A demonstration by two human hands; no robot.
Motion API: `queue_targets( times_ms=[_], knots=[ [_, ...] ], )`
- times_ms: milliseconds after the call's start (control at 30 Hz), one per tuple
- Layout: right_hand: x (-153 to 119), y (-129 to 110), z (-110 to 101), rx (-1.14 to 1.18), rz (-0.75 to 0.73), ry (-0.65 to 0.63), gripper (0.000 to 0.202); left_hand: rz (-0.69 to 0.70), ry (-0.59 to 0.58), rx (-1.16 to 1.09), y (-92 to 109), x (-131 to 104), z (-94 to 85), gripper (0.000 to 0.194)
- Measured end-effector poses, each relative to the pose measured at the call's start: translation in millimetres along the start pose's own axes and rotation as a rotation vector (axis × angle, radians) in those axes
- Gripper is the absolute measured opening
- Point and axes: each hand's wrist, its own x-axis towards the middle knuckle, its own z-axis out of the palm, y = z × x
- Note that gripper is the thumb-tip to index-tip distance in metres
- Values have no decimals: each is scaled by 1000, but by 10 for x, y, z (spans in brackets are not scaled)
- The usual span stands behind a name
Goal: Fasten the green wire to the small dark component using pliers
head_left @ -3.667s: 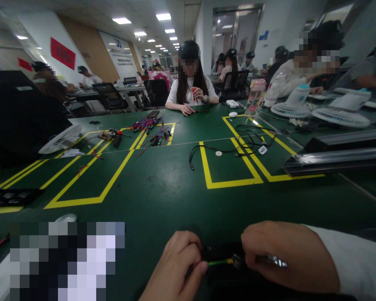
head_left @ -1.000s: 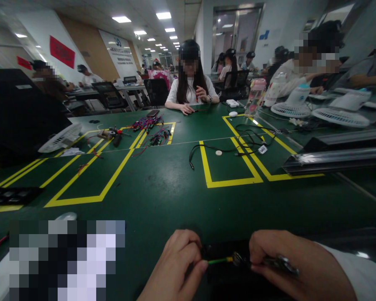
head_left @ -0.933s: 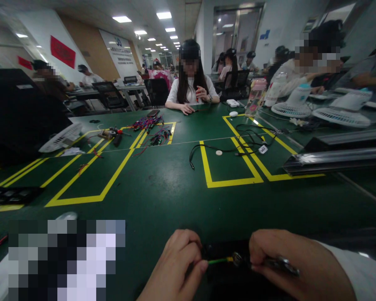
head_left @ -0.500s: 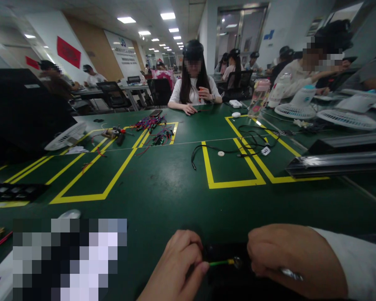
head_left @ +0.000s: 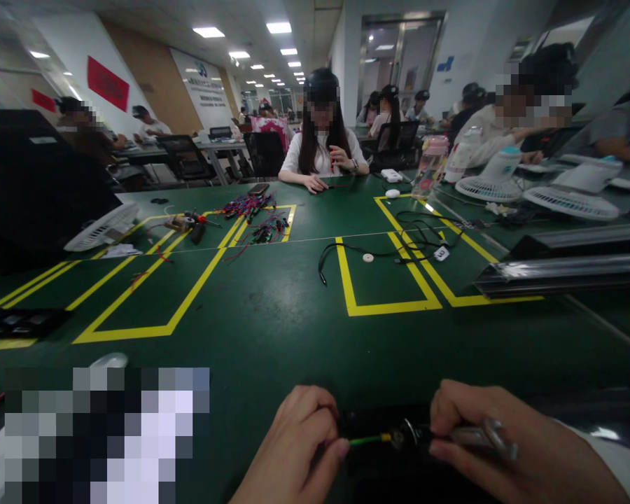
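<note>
My left hand (head_left: 299,444) is closed in a pinch on a thin green wire (head_left: 365,442), which sticks out to the right from between thumb and forefinger. A yellow sleeve (head_left: 385,438) sits near the wire's end, beside a small dark metal end piece (head_left: 397,439). To its right, my right hand (head_left: 486,434) is closed around a shiny metal tool (head_left: 475,437), whose exact kind I cannot make out. A curved bright piece (head_left: 410,428) shows between the right fingertips and the wire's end. Below the hands lies a black surface (head_left: 378,476).
Across the green table (head_left: 273,350) sits a person (head_left: 323,133). Yellow tape (head_left: 393,308) marks outlines. Black cables (head_left: 357,246), bundled coloured wires (head_left: 249,204), a screwdriver (head_left: 202,219), white fans (head_left: 491,183) and long black profiles (head_left: 561,269) lie about.
My right hand has moved slightly right and turned, so its fingers and the metal tool now show. My left hand keeps its pinch on the wire. The view has shifted a little.
</note>
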Motion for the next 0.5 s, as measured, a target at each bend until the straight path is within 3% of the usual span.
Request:
queue_targets(
  times_ms=[200,500],
  knots=[
    [1,-150,242,-3,96,209,22,12,23,-11,-30,-4,7,18],
    [-234,-2,402,26,-43,166,17,3,25,-2,35,9,-20,18]
  ],
)
